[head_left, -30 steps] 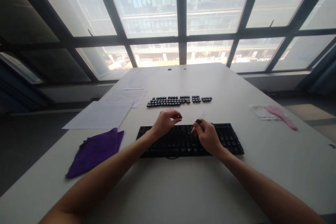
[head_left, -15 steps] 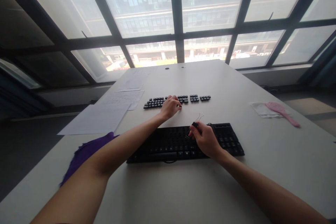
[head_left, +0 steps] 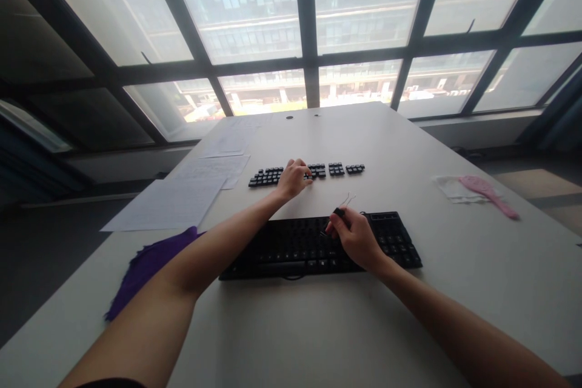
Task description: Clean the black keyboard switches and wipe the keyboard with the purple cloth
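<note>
A black keyboard (head_left: 391,242) lies on the white table (head_left: 318,327) in front of me. Beyond it, several loose black keycaps (head_left: 336,169) sit in rows. My left hand (head_left: 293,179) reaches over those rows, its fingers pinched down onto the caps near the middle; what it holds is hidden. Over the keyboard's middle, my right hand (head_left: 357,236) is closed on a wire keycap puller (head_left: 342,209) with a black handle, its wire loops pointing up and away.
A purple cloth (head_left: 145,264) lies left of the keyboard, with paper sheets (head_left: 168,203) behind it. A pink brush (head_left: 486,194) rests on a white cloth at the right. Windows run along the table's far edge.
My left hand moved from above the keyboard out to the rows of loose keycaps and stayed there. The right hand kept the puller nearly still over the keyboard.
</note>
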